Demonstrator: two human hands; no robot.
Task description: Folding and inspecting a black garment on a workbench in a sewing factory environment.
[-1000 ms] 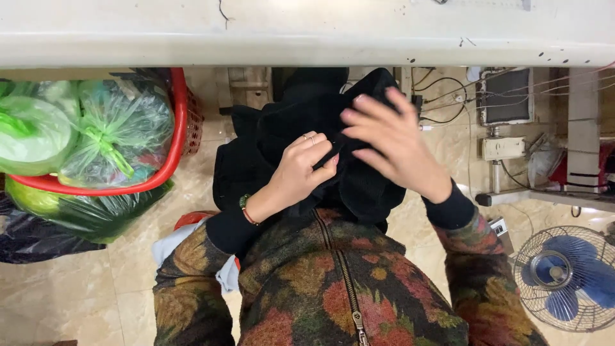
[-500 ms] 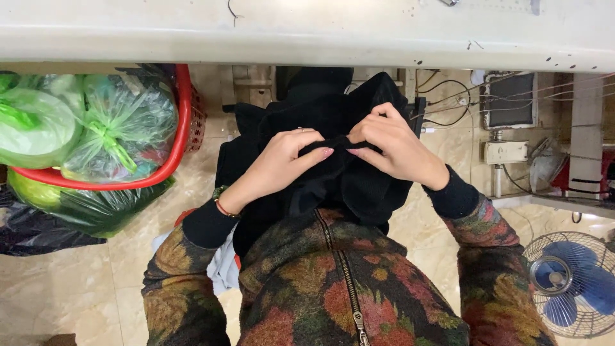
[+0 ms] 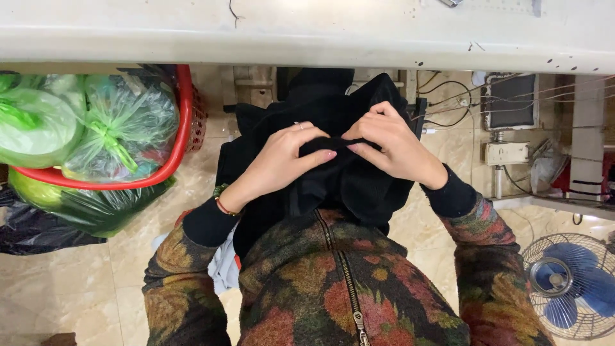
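While below table (image 3: pixel 192 32), garment (image 3: pixel 359 192) between hands (image 3: pixel 282 160) (image 3: pixel 394 144)

Garment (image 3: pixel 346 186) on lap below table (image 3: pixel 307 32), basket (image 3: pixel 182 128) left, fan (image 3: pixel 567 285) right.

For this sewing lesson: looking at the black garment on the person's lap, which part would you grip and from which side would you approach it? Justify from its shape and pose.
Grip the raised fold at the top of the black garment, probably from above with fingers on both sides, as the left hand and right hand do. That ridge stands proud of the cloth; the rest lies slack and bunched, offering no firm edge.
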